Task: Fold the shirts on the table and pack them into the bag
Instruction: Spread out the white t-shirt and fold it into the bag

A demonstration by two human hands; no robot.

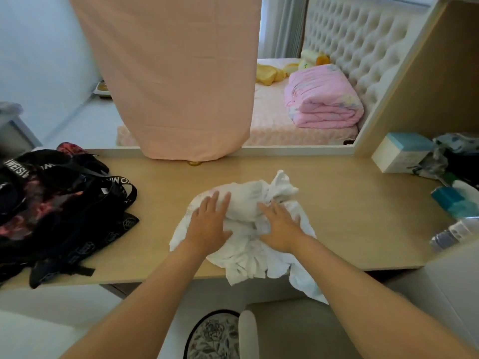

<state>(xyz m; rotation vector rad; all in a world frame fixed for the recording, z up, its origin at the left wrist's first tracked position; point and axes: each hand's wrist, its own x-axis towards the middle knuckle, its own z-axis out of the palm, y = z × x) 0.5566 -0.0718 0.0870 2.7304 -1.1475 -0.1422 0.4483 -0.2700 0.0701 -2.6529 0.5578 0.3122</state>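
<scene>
A crumpled white shirt lies bunched in the middle of the wooden table, with part of it hanging over the front edge. My left hand rests flat on the shirt's left side, fingers straight. On the shirt's right side my right hand lies flat, fingers spread. A black bag with a pink floral pattern and lettered straps sits slumped at the table's left end, well apart from both hands.
A peach cloth hangs down to the table's back edge. At the right end stand a white and blue box, blue bottles and loose clutter. A bed with a folded pink quilt lies behind.
</scene>
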